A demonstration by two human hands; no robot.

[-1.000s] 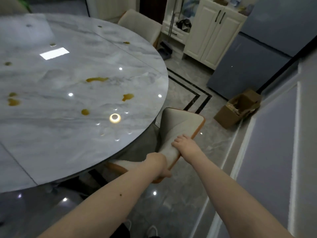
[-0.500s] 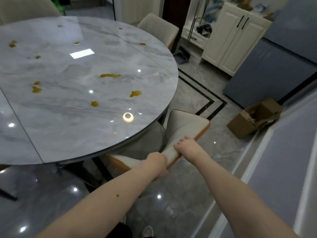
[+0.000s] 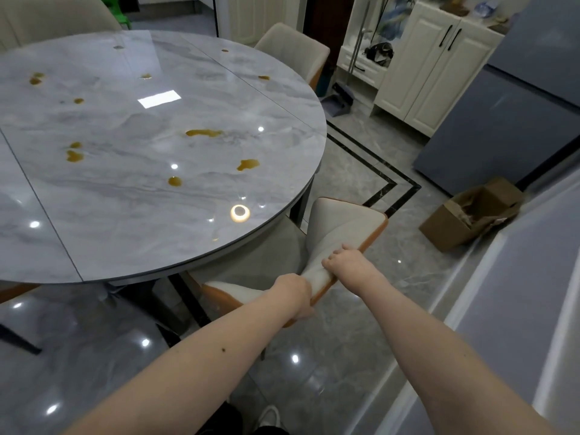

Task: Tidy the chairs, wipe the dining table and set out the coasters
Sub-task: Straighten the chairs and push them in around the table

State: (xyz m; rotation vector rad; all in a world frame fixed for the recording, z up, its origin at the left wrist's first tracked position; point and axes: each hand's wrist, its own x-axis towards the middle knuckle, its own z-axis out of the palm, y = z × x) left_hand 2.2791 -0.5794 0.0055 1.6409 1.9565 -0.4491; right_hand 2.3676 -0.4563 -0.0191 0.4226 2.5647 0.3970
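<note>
A cream chair with an orange back edge (image 3: 342, 224) stands at the near right rim of the round grey marble table (image 3: 131, 221), its seat partly under the top. My left hand (image 3: 295, 295) and my right hand (image 3: 345, 262) both grip the top of its backrest. Several yellow-brown spills (image 3: 204, 132) dot the tabletop. No coasters or cloth are in view.
A second cream chair (image 3: 292, 48) stands at the table's far side, and another (image 3: 56, 17) at the far left. An open cardboard box (image 3: 470, 215) lies on the floor by the right wall. White cabinets (image 3: 436, 61) and a grey fridge (image 3: 502, 127) line the back right.
The view has shifted so more of the table's left side shows. Both hands stay on the backrest, and the chair sits slightly further under the table edge.
</note>
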